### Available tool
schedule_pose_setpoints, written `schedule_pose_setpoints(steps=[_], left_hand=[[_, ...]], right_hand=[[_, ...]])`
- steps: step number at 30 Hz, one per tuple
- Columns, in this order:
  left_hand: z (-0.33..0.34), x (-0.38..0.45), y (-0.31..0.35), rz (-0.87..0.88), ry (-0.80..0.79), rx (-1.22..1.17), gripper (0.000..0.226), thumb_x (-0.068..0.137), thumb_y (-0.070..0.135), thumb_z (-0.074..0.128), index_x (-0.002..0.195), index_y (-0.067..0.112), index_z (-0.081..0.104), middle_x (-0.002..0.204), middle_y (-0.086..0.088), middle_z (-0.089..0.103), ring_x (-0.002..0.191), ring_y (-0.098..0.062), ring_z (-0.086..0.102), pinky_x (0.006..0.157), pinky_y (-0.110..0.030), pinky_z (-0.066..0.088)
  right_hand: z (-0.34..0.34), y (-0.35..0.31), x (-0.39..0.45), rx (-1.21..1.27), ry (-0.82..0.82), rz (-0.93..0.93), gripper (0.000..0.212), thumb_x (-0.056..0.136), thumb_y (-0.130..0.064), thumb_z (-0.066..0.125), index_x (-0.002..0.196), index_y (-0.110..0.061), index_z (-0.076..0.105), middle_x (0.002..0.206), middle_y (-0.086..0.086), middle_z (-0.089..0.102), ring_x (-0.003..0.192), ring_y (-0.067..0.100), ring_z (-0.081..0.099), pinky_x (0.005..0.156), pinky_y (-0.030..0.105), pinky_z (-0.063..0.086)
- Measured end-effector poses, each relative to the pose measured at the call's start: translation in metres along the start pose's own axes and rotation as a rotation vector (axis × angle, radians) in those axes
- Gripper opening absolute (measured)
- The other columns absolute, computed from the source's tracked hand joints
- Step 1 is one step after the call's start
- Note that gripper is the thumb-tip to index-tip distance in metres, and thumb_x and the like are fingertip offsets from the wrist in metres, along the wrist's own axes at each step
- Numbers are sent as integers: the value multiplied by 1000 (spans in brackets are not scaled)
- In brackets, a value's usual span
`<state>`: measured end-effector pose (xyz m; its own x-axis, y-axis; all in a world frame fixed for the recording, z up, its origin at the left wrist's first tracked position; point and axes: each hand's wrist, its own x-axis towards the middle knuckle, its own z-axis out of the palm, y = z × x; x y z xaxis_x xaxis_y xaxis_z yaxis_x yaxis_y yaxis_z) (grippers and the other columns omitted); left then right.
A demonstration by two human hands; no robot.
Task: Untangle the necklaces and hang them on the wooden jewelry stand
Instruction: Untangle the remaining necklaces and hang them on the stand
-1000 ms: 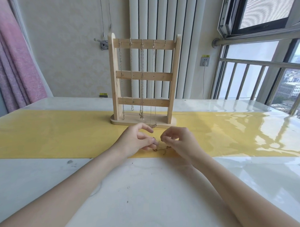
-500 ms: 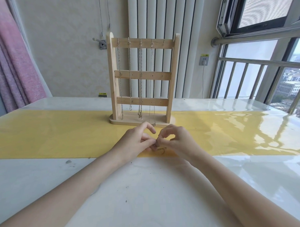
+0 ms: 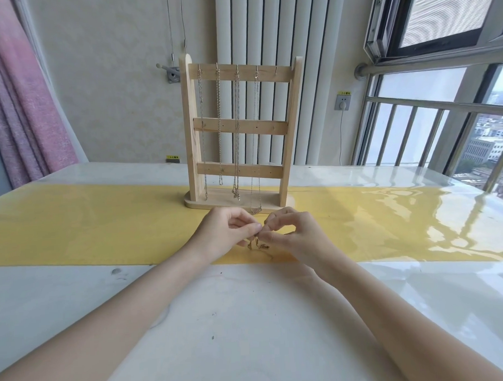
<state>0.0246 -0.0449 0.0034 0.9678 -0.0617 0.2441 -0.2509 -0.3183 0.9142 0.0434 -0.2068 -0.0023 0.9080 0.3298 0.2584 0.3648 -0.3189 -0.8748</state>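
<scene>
A thin gold tangled necklace chain (image 3: 257, 245) is pinched between the fingertips of the left hand (image 3: 228, 234) and the right hand (image 3: 292, 236), which are brought together just above the yellow table runner (image 3: 89, 224), its loose end trailing onto the runner. Just beyond, the pale wooden three-bar jewelry stand (image 3: 241, 133) is stood upright, with four chains (image 3: 236, 128) hung from its top bar.

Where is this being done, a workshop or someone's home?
Most likely a home, perhaps an enclosed balcony high in a flat: a pink curtain, a white wall radiator and a railed window over city rooftops. Both hands work a necklace before the wooden jewelry stand.
</scene>
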Motion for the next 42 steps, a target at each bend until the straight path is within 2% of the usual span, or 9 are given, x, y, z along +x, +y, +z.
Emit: schedule_pose_setpoints(steps=[7,13,16,19,22,27,33,39,42], left_hand=[[-2,0,1,-39,-44,-36,10,86,7,65,77,11,67,61,4,65,58,1,61,57,-14,49],[-3,-1,3,-82,-105,-6,8,86,10,65,79,12,68,67,2,69,62,-2,64,59,-14,50],[-1,-3,4,-68,-108,74,12,86,8,66,75,14,66,66,4,66,61,-2,61,56,-14,47],[1,-4,5,-49,-80,91,15,84,5,65,72,14,64,69,2,64,65,-7,58,58,-15,48],[3,-4,4,-107,-70,-27,16,84,2,63,72,13,64,65,2,63,62,-6,56,59,-16,48],[7,-4,4,-225,-91,-162,16,84,-1,58,73,9,60,61,0,57,53,-7,50,55,-17,46],[5,-4,3,-281,-83,-419,24,81,-9,61,75,12,53,73,-4,57,66,-14,52,53,-17,46],[-2,-1,3,-271,-28,-433,22,81,-5,64,75,14,53,72,0,60,66,-10,51,53,-18,47],[-2,-1,3,-226,-37,-392,22,82,-3,65,77,15,54,73,4,64,70,-7,56,57,-18,49]], right_hand=[[-1,1,0,-4,22,-1,16,80,-16,74,67,-22,66,93,-3,56,89,9,52,79,21,41],[-1,0,-1,-35,-2,4,17,83,-10,65,68,-16,62,76,-9,56,76,3,51,71,18,41],[0,0,-1,-77,-29,16,14,82,-11,64,69,-13,62,83,-7,54,77,2,50,71,13,38],[2,1,0,-131,-40,-10,21,78,-9,67,62,-19,58,90,-5,51,72,1,49,70,18,37],[5,2,2,-179,-31,-98,25,76,-5,69,61,-21,56,86,-6,47,59,-6,47,63,12,33],[11,13,5,-437,45,-396,7,69,-9,69,70,-6,63,83,-4,45,79,14,40,62,8,33],[11,15,5,-545,147,-587,9,67,-13,60,74,-6,59,86,-5,43,81,12,33,66,29,38],[4,14,5,-355,105,-391,10,82,-15,70,92,-11,70,91,-12,45,79,4,48,66,10,38],[3,7,4,-183,93,-249,7,86,-12,69,81,-16,73,87,-12,52,70,-2,51,65,12,38]])
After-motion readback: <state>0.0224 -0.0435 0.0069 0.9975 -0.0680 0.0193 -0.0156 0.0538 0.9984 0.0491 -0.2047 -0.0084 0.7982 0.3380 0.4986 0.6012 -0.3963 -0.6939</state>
